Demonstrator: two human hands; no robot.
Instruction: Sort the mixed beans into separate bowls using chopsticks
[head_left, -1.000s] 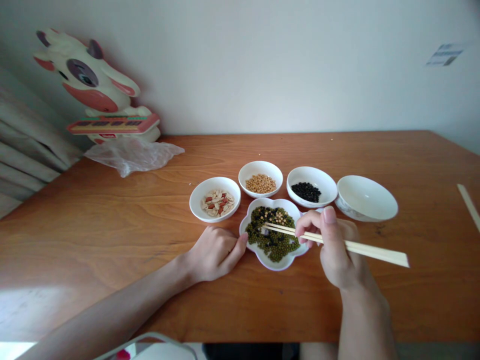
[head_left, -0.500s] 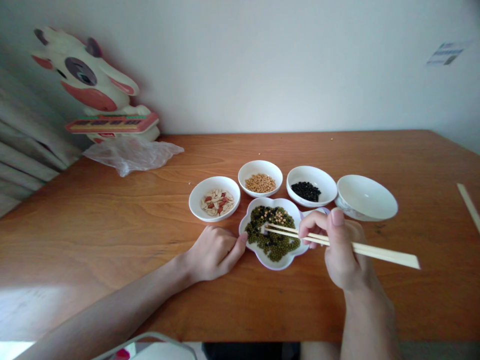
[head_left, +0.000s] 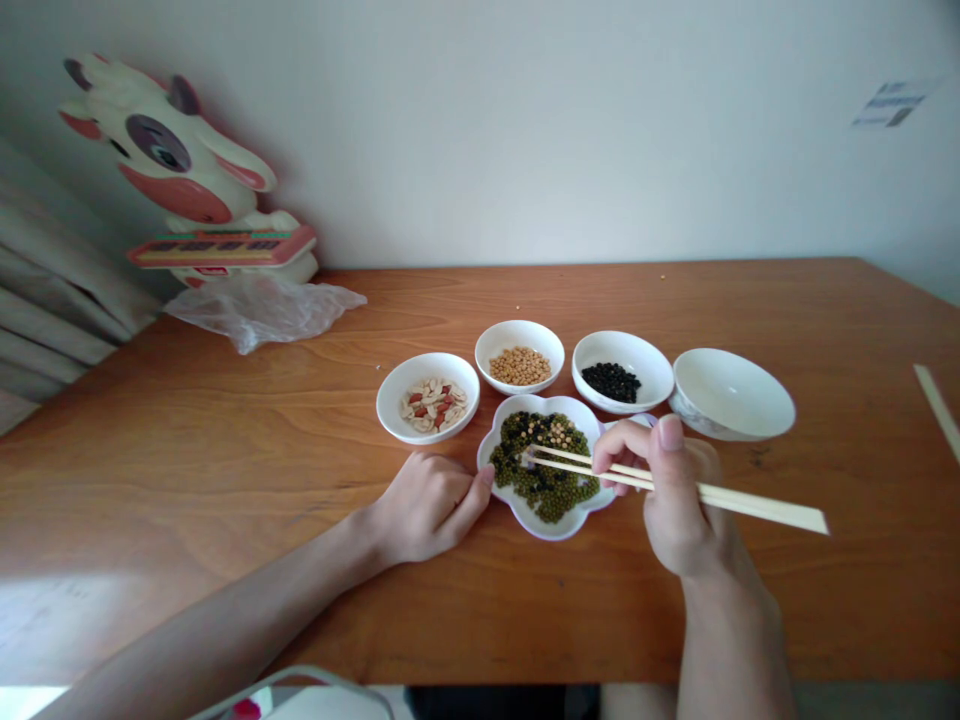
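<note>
In my right hand (head_left: 682, 490) a pair of wooden chopsticks (head_left: 757, 508) is gripped. Their tips are down among the beans in a white flower-shaped dish (head_left: 553, 530) with a pale purple rim. Green beans (head_left: 555, 500) cover most of that dish, mixed with black beans and a patch of yellow soybeans (head_left: 559, 432). Whether anything is pinched between the tips is too small to tell. My left hand (head_left: 431, 505) lies on the table with fingers curled, its thumb at the dish's left rim. The dish's handle is partly hidden behind my right hand.
Behind the dish stand white bowls: one with peanuts (head_left: 433, 405), one with soybeans (head_left: 520, 366), one with black beans (head_left: 611, 382), and an empty bowl (head_left: 739, 395). A cow toy (head_left: 195, 170) and plastic bag (head_left: 262, 308) are back left. A wooden stick (head_left: 937, 408) lies far right.
My right hand and the chopsticks have shifted slightly left, with the tips still in the same part of the dish. My left hand has stayed in place.
</note>
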